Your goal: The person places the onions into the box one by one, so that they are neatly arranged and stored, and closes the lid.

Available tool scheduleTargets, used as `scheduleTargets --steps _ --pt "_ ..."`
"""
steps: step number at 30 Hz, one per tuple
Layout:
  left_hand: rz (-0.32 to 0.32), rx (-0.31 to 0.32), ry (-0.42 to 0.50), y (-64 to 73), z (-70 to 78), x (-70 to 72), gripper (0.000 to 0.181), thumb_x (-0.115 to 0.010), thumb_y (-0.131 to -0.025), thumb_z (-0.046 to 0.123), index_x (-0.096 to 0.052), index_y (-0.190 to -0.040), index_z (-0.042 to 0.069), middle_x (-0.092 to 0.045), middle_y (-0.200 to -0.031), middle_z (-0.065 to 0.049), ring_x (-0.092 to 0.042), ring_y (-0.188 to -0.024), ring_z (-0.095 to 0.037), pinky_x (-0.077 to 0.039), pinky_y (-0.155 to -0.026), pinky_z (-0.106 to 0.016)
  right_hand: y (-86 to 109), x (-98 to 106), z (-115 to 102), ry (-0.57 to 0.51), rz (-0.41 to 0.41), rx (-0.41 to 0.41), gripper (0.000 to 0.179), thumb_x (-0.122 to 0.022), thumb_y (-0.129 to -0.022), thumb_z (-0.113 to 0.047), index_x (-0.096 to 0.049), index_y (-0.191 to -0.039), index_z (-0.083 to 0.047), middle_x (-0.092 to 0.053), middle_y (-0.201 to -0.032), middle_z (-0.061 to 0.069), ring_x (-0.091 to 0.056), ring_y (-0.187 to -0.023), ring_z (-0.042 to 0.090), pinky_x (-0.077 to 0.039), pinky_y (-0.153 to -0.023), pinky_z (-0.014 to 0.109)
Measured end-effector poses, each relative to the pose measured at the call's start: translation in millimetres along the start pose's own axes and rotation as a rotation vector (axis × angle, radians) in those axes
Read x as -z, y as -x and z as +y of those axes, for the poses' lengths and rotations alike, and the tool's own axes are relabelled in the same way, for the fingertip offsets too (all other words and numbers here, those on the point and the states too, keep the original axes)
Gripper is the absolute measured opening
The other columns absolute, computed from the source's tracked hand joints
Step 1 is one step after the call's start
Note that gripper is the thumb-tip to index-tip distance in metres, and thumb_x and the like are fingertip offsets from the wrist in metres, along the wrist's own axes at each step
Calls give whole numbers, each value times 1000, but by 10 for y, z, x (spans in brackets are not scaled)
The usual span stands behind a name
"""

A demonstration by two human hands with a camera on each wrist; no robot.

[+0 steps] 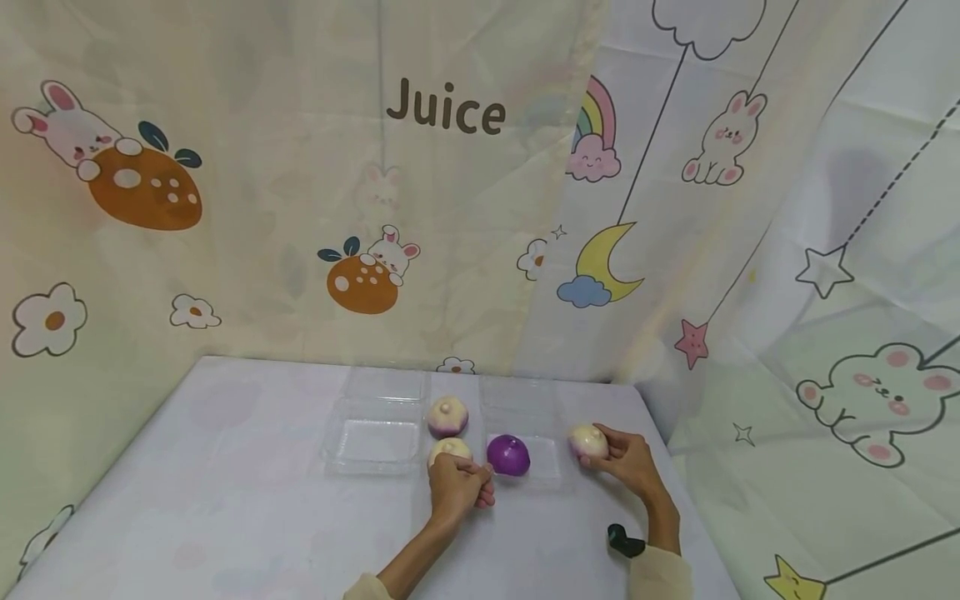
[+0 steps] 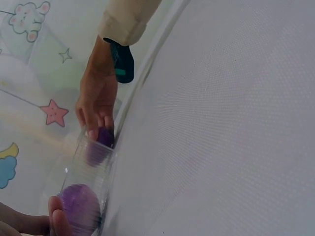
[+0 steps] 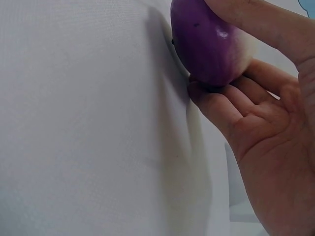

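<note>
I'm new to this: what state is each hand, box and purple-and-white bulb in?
Right hand: holding a bulb.
Left hand: fingers at the right box's near-left edge; grip unclear.
Left box: lid open, no bulb inside.
Right box: lid open, one bulb inside.
Held bulb: pale side up.
Boxed bulb: purple side up.
Far middle bulb: pale side up.
Near middle bulb: pale side up, partly hidden.
</note>
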State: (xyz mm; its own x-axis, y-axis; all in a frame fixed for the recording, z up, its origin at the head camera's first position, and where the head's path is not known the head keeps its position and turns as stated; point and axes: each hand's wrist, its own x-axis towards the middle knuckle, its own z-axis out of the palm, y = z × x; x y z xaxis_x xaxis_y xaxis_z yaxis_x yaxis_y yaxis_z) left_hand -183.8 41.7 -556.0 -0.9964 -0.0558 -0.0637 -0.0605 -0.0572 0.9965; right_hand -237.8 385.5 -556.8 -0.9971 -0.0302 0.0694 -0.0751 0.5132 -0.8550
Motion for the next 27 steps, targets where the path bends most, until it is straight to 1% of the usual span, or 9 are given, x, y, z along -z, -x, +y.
scheduleTargets --steps 3,8,9,13,17,22,24,27 --pt "-1 1 1 8 -1 2 21 -80 -94 1 -76 -82 -15 -74 -61 -13 -70 -45 -13 -62 -47 -32 22 8 -48 2 -6 -5 77 -94 -86 -12 -58 -151 9 -61 -153 31 -64 -140 46 -62 -107 42" --pt "-1 1 3 6 5 5 20 -79 -94 1 -76 -81 -14 -74 -62 -14 -70 -45 -13 -62 -47 -32 34 1 -51 22 -1 2 76 -93 -87 -12 -58 -150 10 -60 -152 33 -63 -140 48 -62 -106 42" --pt "-1 2 3 6 7 6 20 -79 -94 1 -76 -82 -15 -74 -62 -15 -70 -46 -13 -62 -47 -32 25 -4 -3 21 6 5 76 -94 -87 -13 -58 -151 9 -60 -152 32 -64 -140 47 -62 -106 41" --pt "0 -8 1 15 9 12 20 -80 -94 1 -76 -83 -16 -75 -63 -17 -70 -46 -14 -63 -47 -33 44 7 9 4 13 15 77 -95 -85 -12 -59 -150 9 -62 -151 32 -64 -139 46 -63 -104 34" --pt "3 -5 0 21 8 7 20 -80 -94 0 -75 -83 -16 -74 -62 -17 -70 -46 -14 -62 -47 -33 63 32 16 15 19 4 77 -95 -85 -15 -59 -150 7 -62 -151 30 -64 -139 45 -62 -103 27" --pt "7 -1 0 9 17 -8 20 -80 -94 1 -76 -82 -16 -74 -61 -14 -69 -45 -13 -62 -46 -32 82 67 6 -5 17 8 77 -95 -85 -13 -59 -150 8 -62 -151 31 -64 -139 46 -62 -102 26" --pt "9 -11 -2 7 14 -12 21 -79 -94 0 -76 -82 -16 -74 -61 -15 -70 -45 -13 -62 -46 -33 90 79 0 -18 14 12 77 -95 -85 -12 -59 -151 8 -61 -152 31 -63 -139 45 -61 -102 26" --pt "9 -8 -5 9 14 -14 20 -79 -94 0 -76 -82 -16 -74 -61 -15 -70 -45 -13 -62 -46 -33 109 91 -7 -18 17 11 77 -95 -85 -11 -59 -150 8 -62 -151 31 -64 -139 45 -61 -102 25"
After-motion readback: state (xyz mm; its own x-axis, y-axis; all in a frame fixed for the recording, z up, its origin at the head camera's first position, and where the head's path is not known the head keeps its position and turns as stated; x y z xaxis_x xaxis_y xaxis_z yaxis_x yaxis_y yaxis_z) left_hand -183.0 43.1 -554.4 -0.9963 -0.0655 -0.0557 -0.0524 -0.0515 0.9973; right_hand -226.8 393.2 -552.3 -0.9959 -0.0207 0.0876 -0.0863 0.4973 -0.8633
